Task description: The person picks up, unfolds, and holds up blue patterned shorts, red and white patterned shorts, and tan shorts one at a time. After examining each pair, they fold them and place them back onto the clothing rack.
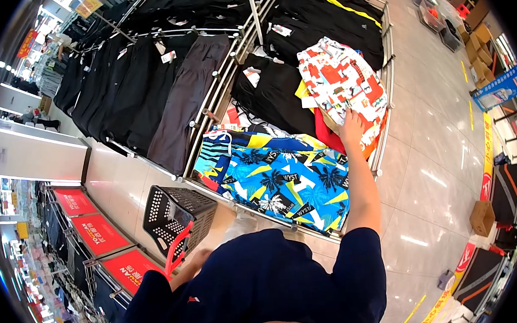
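My right hand (353,127) reaches forward and rests on red-and-white patterned shorts (337,77), its fingers stretched out over the cloth. These shorts lie on top of a pile with yellow, red and orange cloth showing beneath. Nearer to me lie blue shorts (281,183) with palm trees and "WYST" lettering. My left hand (200,257) is low by my body, beside a black shopping basket (199,214) with a red handle (180,248). The handle passes close to my left forearm; the fingers of that hand are hidden.
The clothes lie in a metal-railed display stand (388,80). Folded black garments (280,95) fill its other sections, and black and grey trousers (188,98) lie to the left. Red signs (101,235) top a rack at lower left. Cardboard boxes (482,218) stand along the right side.
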Tool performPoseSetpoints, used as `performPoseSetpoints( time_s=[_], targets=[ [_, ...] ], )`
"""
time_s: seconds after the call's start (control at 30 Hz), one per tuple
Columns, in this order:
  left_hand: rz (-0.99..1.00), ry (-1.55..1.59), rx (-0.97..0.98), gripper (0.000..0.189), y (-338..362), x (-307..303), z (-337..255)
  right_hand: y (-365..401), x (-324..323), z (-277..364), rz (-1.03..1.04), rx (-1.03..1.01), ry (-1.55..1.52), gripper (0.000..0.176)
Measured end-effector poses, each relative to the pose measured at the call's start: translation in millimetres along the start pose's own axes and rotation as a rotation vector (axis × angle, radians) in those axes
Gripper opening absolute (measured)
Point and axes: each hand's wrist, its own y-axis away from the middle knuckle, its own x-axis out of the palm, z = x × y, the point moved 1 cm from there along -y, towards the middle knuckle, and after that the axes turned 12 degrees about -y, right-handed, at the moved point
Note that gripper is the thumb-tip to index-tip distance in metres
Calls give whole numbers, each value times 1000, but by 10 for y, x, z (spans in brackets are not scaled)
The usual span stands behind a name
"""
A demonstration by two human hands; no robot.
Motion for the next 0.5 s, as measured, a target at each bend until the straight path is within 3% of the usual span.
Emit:
performPoseSetpoints(
  time_s=[0.03, 0.07, 0.13, 0.17, 0.27, 0.3, 0.33, 0.4, 0.47, 0.5],
  targets=[
    [82, 56, -65, 37, 20, 228, 595, -96, 4, -8, 84, 102, 64, 50],
    [42, -76, -141, 38, 263, 300, 759, -165, 57, -63, 85, 87, 57, 50],
    [45, -247, -239, 39, 618, 414, 924, -263, 239, -280, 139, 12, 170, 28],
    [84, -286, -258, 39, 777, 459, 1018, -276, 262, -325, 53, -43, 134, 11],
    [-211, -232, 287, 36, 1103, 656, 931, -394, 72, -325, 199, -16, -12, 10],
    [-189, 62, -295, 35, 1151, 752, 842, -410, 6, -346, 157, -66, -129, 11],
    [-225, 106, -306, 34, 1189, 661, 585, -506, -48, -350, 148, -82, -129, 11],
    [-299, 193, -324, 33, 1309, 341, -253, -739, -158, -318, -90, -73, -339, 12],
    [-380, 334, -227, 31, 935, 287, 25, -1031, -620, 23, -239, -54, -702, 14],
    [-423, 401, -224, 31, 842, 144, -100, -1120, -887, 284, -317, -176, -767, 17]
  ],
)
